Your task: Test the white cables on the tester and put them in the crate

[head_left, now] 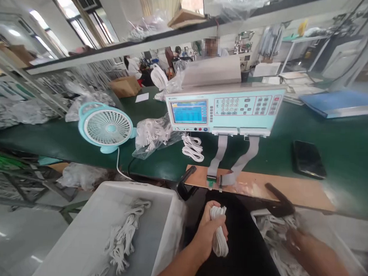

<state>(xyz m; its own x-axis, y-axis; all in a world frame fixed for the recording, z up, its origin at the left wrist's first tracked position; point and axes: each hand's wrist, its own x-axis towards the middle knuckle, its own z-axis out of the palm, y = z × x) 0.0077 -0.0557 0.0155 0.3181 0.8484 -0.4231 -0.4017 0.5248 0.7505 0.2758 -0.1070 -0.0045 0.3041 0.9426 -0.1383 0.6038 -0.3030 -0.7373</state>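
Note:
My left hand is closed round a bundle of coiled white cable, held over my dark lap below the bench edge. My right hand reaches into a bin of white cables on the right; it is smeared by motion and its fingers do not show. A white bin on my left holds several more coiled cable bundles. Straight ahead stands a pale blue tester with a lit screen, and two grey ribbon cables run from it down to a wooden board.
A teal desk fan stands on the green bench. Bagged white cables and loose coils lie by the tester, a black phone to its right. Black clamps grip the board. A person sits behind the tester.

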